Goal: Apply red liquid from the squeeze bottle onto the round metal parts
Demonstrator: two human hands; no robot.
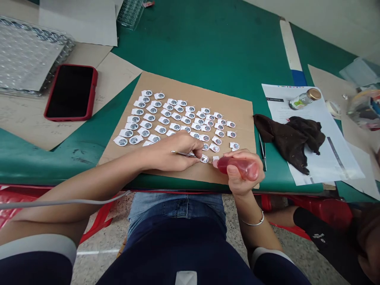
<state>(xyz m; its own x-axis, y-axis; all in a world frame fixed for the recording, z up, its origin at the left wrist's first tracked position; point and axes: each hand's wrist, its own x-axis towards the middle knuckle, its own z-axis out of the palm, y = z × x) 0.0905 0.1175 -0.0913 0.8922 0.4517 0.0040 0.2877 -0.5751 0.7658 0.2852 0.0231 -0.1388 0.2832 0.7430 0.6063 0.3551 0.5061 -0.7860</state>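
Several small round metallic pieces on white paper tabs lie in rows on a brown cardboard sheet (237,107). My left hand (175,152) rests low on the sheet, its fingers closed on thin metal tweezers (182,154). Just right of its fingertips is one round piece (204,158). My right hand (243,174) is wrapped round a red translucent bottle (242,168), held on its side with the nozzle pointing left, close to a white tab (215,158).
On the left lie a red-cased phone (71,93) and bubble wrap (26,55). To the right are a dark cloth (285,136), another pair of tweezers (263,152), printed paper (335,158) and a glass jar (304,99). A person's arm (280,219) shows at lower right.
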